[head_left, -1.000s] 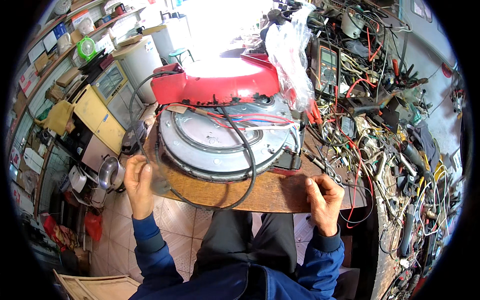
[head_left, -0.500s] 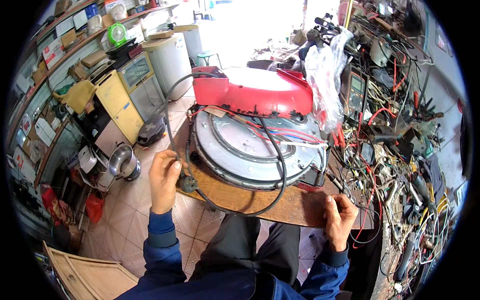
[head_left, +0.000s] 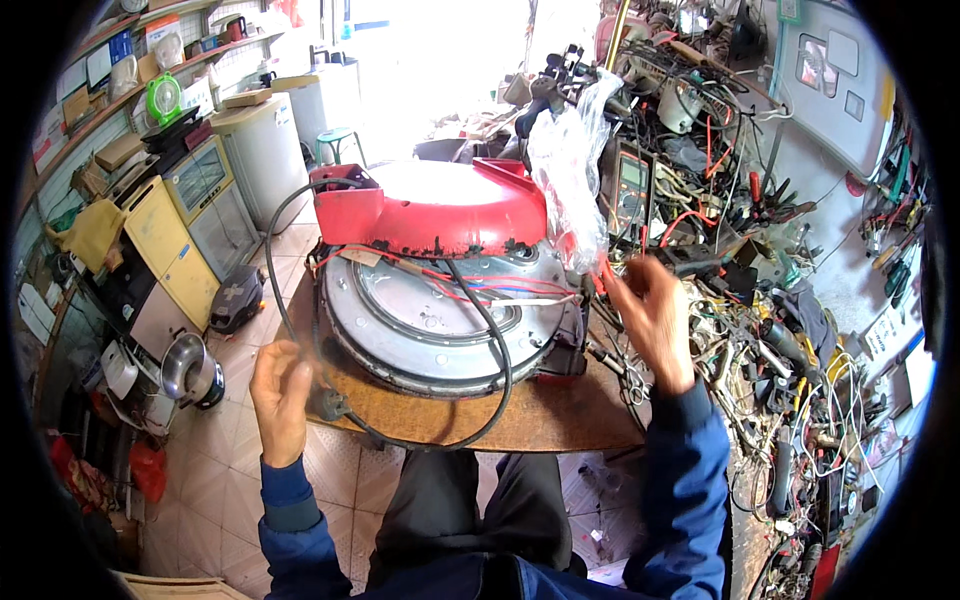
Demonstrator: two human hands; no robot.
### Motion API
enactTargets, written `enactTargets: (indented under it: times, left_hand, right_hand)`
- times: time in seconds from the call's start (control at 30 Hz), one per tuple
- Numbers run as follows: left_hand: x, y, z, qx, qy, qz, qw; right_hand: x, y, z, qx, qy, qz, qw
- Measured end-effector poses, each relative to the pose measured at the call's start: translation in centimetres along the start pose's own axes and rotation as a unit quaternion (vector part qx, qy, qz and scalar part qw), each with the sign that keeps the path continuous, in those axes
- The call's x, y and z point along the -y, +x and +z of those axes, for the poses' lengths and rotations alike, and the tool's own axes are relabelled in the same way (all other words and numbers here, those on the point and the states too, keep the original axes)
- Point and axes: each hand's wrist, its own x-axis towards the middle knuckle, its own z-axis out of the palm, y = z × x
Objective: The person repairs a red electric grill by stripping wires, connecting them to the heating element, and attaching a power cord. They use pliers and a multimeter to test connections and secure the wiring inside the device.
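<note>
My left hand [head_left: 283, 395] is closed on the black cord [head_left: 276, 280] at the near left of the wooden bench, beside a dark plug [head_left: 330, 400]. My right hand [head_left: 655, 320] is raised to the right, fingers bent by red test-probe handles [head_left: 600, 280]; what is between them is hidden. In front of me lies a round metal appliance housing [head_left: 395, 340], red, blue and white wires across its top. A scuffed red plastic cover [head_left: 430, 225] rests tilted over its back half. A crumpled clear plastic bag [head_left: 570, 170] hangs beside the cover, near a multimeter [head_left: 630, 185].
A dense heap of cables and tools [head_left: 770, 340] covers the right side. At left stand a steel pot [head_left: 185, 370], a dark appliance [head_left: 235, 300], yellow cabinets [head_left: 160, 225] and a white washer-like machine [head_left: 265, 160]. A bench edge [head_left: 400, 435] runs above my legs, with tiled floor below.
My right hand has left the bench's front edge and moved up to the red probe handles. My left hand stays at the cord. The view has shifted as the head moved.
</note>
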Motion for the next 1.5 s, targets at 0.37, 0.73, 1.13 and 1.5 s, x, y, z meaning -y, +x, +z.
enactTargets:
  times: [0.37,0.73,1.13,1.5]
  left_hand:
    - [0.3,0.9,-0.6,0.033,-0.006,0.004,0.999]
    - [-0.1,0.4,-0.1,0.006,-0.062,0.005,0.998]
    - [-2.0,8.3,-2.9,-0.011,0.106,0.068,0.992]
    - [-5.7,21.7,1.2,0.115,0.203,-0.063,0.97]
  right_hand:
    - [-5.6,14.2,9.8,-0.034,-0.122,-0.036,0.991]
    - [-13.3,9.5,-19.9,-0.24,-0.485,-0.096,0.835]
    - [-4.6,12.4,6.1,0.152,0.067,0.116,0.979]
    - [-6.4,17.9,12.7,0.129,0.231,0.28,0.923]
